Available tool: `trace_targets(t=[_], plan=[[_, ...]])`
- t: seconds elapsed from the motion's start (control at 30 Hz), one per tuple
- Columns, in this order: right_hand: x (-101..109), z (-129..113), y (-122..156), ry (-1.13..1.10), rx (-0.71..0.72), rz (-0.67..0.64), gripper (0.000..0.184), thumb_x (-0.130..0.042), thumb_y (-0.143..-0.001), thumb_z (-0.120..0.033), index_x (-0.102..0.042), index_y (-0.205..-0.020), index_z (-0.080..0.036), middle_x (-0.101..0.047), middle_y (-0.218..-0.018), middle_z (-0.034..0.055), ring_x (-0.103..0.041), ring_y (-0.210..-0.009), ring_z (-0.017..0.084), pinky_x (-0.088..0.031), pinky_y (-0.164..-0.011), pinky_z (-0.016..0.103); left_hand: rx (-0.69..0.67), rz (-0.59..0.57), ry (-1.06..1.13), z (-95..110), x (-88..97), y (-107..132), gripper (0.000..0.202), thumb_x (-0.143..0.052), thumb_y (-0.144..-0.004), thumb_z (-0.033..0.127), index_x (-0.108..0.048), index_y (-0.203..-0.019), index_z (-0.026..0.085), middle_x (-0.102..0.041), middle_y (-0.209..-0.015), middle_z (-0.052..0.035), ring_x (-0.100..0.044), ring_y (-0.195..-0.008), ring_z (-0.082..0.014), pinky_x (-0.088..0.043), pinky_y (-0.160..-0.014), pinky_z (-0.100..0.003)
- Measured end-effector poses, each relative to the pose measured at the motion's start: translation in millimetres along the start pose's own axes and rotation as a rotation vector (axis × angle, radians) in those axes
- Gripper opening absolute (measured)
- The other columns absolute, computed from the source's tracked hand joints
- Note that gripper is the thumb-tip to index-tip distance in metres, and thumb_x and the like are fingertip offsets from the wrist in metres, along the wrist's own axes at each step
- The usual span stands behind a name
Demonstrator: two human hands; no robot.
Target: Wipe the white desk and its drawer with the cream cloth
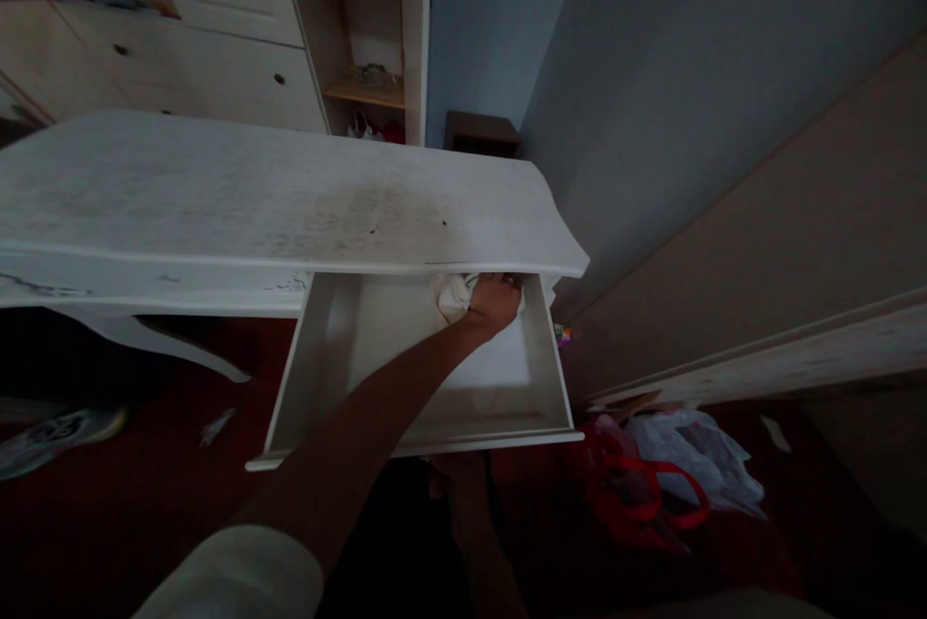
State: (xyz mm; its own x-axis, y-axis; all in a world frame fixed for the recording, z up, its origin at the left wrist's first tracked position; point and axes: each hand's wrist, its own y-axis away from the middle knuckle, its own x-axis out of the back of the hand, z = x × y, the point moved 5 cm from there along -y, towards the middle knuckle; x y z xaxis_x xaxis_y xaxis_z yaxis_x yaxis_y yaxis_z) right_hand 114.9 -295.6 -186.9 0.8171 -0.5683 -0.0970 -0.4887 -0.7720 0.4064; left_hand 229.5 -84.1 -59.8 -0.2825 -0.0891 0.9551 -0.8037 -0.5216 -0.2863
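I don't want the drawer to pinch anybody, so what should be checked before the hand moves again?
1. Drawer pulled open: ok.
2. Left hand gripping the white cloth: ok.
3. Cloth free of the desk top: cannot tell, it sits right under the edge.
4. Right hand off the drawer: cannot tell, only a dim limb shows below the front.
5. Floor beside the drawer: not ok, a red bag and a white plastic bag lie there.

The left arm stretches straight forward, bare below the sleeve, the left hand (496,303) knuckles-up, fingers curled closed.
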Motion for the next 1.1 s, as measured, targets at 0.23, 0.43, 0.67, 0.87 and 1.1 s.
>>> trace_targets(t=[0.23,0.43,0.67,0.87,1.1], plan=[[-4,2,1,-0.061,-0.022,-0.06,0.039,-0.063,-0.084,-0.049,-0.061,-0.076,-0.011,-0.056,-0.061,-0.0011,-0.046,-0.046,0.006,-0.039,-0.044,0.02,-0.113,-0.112,0.077,2,5.3,8,0.031,-0.047,-0.091,0.03,-0.07,-0.1,0.011,-0.067,-0.104,-0.0143,-0.055,-0.104,-0.0273,-0.044,-0.085,-0.04],[-6,-3,1,-0.122,-0.025,-0.051,0.037,-0.073,-0.062,-0.048,-0.062,-0.063,-0.013,-0.057,-0.054,0.0015,-0.038,-0.041,0.008,-0.028,-0.039,0.023,-0.175,-0.162,0.118,27,8.6,35,0.03,-0.056,-0.085,0.038,-0.072,-0.094,0.013,-0.063,-0.102,-0.0141,-0.055,-0.102,-0.0282,-0.047,-0.078,-0.037],[-12,-14,5,-0.2,-0.057,-0.075,0.03,-0.071,-0.059,-0.04,-0.056,-0.053,-0.015,-0.044,-0.043,-0.0032,-0.033,-0.038,0.006,-0.024,-0.04,0.021,-0.248,-0.224,0.15,69,5.0,81,0.035,-0.061,-0.082,0.045,-0.069,-0.094,0.013,-0.061,-0.104,-0.016,-0.052,-0.102,-0.0299,-0.048,-0.076,-0.041],[-12,-17,5,-0.177,-0.024,-0.089,0.03,-0.067,-0.062,-0.039,-0.054,-0.05,-0.015,-0.042,-0.041,-0.0031,-0.034,-0.038,0.007,-0.023,-0.041,0.022,-0.143,-0.293,0.139,74,1.7,83,0.045,-0.064,-0.077,0.046,-0.065,-0.103,0.01,-0.058,-0.11,-0.0193,-0.049,-0.105,-0.0328,-0.045,-0.079,-0.047],[-10,-16,4,-0.135,-0.034,-0.077,0.031,-0.068,-0.061,-0.039,-0.053,-0.048,-0.015,-0.044,-0.041,-0.0022,-0.035,-0.038,0.007,-0.024,-0.041,0.022,-0.108,-0.352,0.086,68,7.9,90,0.06,-0.067,-0.073,0.056,-0.061,-0.112,0.011,-0.056,-0.116,-0.0177,-0.047,-0.108,-0.0321,-0.042,-0.086,-0.048]])
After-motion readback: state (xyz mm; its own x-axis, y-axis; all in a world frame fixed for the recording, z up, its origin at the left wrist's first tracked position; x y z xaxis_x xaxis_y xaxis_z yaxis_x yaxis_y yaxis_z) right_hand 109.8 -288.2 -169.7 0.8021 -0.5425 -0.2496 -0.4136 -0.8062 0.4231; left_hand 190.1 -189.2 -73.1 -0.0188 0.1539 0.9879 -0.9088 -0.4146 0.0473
